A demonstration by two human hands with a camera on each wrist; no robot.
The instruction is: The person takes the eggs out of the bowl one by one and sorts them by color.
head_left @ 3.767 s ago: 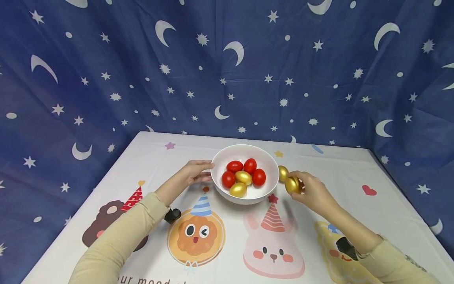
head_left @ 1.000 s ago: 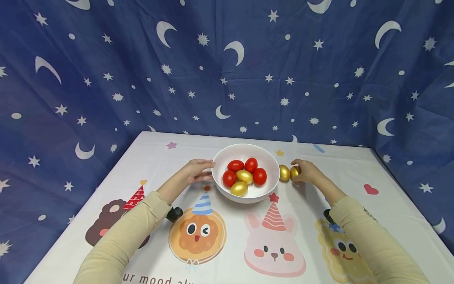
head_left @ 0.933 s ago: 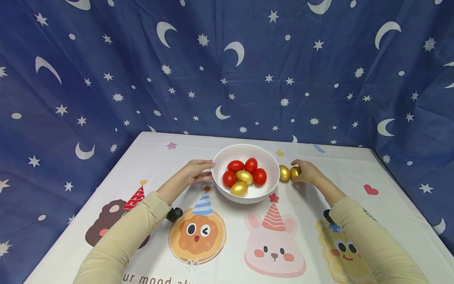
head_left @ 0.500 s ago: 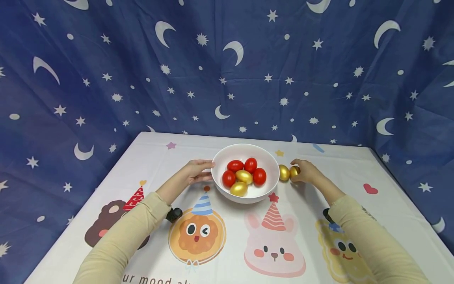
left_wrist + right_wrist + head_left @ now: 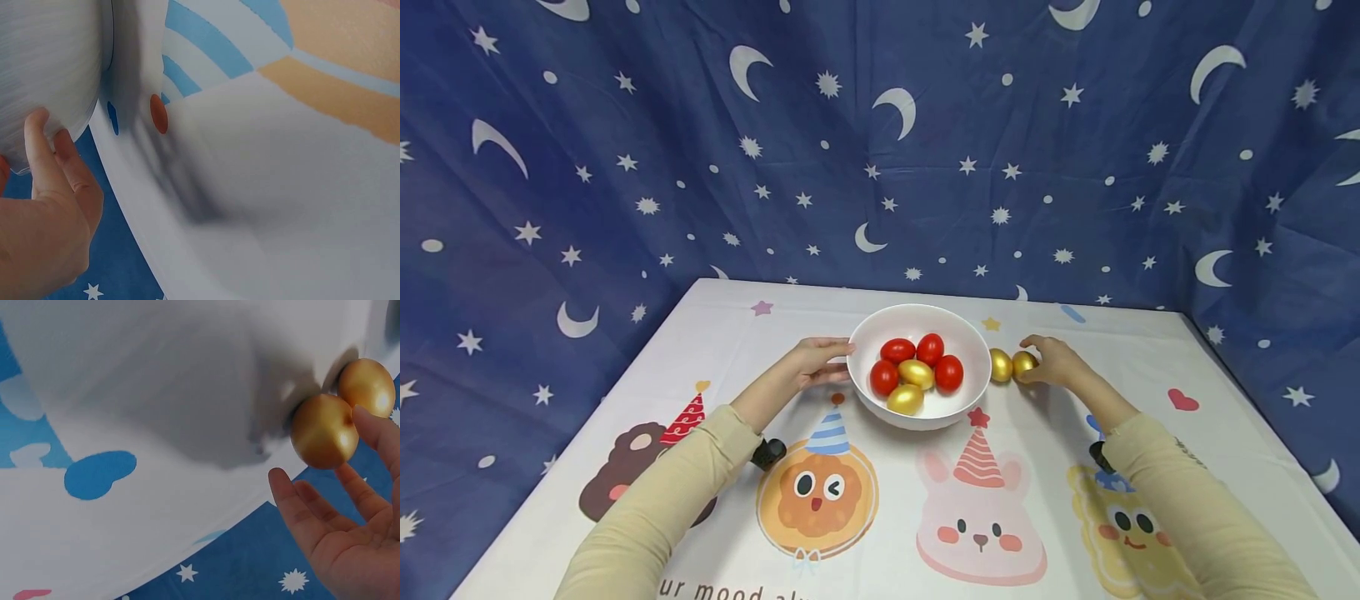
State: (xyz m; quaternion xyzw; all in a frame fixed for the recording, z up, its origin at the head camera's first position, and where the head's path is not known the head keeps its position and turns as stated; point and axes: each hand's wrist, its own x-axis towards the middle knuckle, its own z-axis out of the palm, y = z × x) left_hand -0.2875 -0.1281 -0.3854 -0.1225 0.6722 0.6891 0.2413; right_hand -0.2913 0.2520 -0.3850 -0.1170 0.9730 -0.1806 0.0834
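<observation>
A white bowl (image 5: 966, 350) stands mid-table with several red eggs (image 5: 948, 374) and two golden eggs (image 5: 906, 399) in it. My left hand (image 5: 816, 360) rests its extended fingers against the bowl's left side, also visible in the left wrist view. Two more golden eggs are on the table just right of the bowl, side by side: a nearer-bowl one (image 5: 1001, 365) and an outer one (image 5: 1024, 365). Around the outer egg my right hand (image 5: 1056, 365) has its fingers spread; in the right wrist view the thumb (image 5: 375, 434) overlaps its edge, and contact is uncertain.
A white tablecloth (image 5: 880, 533) printed with cartoon faces covers the table. Behind it hangs a blue curtain (image 5: 947, 225) with moons and stars. Each wrist wears a small black camera, such as the left one (image 5: 768, 454).
My right hand set the outer golden egg down beside the other one, then loosened its fingers and drew slightly right. The left hand and bowl stay in place.
</observation>
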